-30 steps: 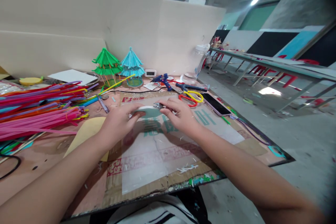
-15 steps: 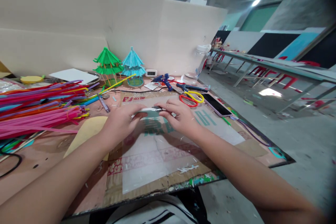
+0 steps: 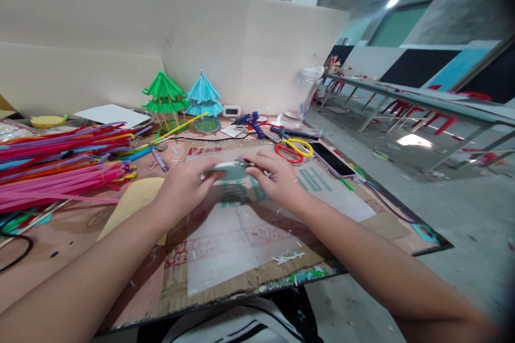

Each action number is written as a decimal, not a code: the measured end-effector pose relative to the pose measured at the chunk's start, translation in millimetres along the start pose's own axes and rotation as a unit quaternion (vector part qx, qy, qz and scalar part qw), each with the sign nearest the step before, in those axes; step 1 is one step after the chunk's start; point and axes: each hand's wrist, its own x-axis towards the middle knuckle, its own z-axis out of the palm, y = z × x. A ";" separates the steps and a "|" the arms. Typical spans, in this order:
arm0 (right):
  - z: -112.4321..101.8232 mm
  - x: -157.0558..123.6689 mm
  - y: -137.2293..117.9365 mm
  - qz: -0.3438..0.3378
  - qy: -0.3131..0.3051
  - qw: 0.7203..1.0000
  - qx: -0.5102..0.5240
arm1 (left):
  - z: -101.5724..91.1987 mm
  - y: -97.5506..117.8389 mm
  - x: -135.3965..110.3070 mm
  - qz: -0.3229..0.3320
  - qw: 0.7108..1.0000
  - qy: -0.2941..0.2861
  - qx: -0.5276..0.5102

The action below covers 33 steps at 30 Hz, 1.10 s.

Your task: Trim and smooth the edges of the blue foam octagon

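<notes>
My left hand pinches the left end of a thin, curved white piece, seen nearly edge-on. My right hand is closed at the other end, thumb and fingers around a small dark, shiny thing that touches the white piece; its kind I cannot make out. Both hands hover over a translucent white sheet printed with green characters and a red border. Beyond my right hand lie scissors with red and yellow handles. White shavings are scattered near the sheet's front edge.
Pipe cleaners pile up at left, beside a tan oval piece. At the back stand a green pagoda model, a blue one, a glue gun and a clear jug. A phone lies at right.
The white piece has tilted a little, showing more of its curved edge. The dark thing at its right end has shifted slightly and turned. Both hands stay in nearly the same place.
</notes>
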 end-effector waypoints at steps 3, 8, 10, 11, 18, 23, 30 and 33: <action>-0.7 0.2 1.3 -0.003 0.006 1.000 -0.007 | -1.7 1.4 0.2 -0.002 1.000 0.011 0.003; 0.4 -0.9 2.5 -0.020 -0.005 1.000 -0.024 | -0.1 3.0 -0.5 0.009 1.000 -0.012 0.013; 0.8 -1.0 1.1 -0.028 -0.011 0.999 -0.024 | 0.4 4.1 -0.5 0.008 1.000 -0.025 0.005; 0.9 -0.8 0.2 -0.032 -0.014 0.999 -0.024 | 0.4 4.5 -0.5 0.007 1.000 -0.029 0.000; 1.1 -0.2 -0.4 -0.029 -0.017 0.999 -0.027 | -0.2 3.4 -1.7 0.012 1.000 -0.013 0.007; 0.2 -1.0 1.1 -0.027 -0.016 0.999 -0.043 | 1.1 1.1 -2.1 0.012 1.000 -0.019 -0.006; -2.0 0.1 1.6 -0.035 -0.011 0.998 -0.042 | 2.0 0.6 -0.6 0.004 0.999 -0.024 -0.027; -0.7 -0.1 2.6 -0.035 -0.009 0.999 -0.036 | 1.4 1.0 -0.6 -0.002 0.999 -0.033 -0.022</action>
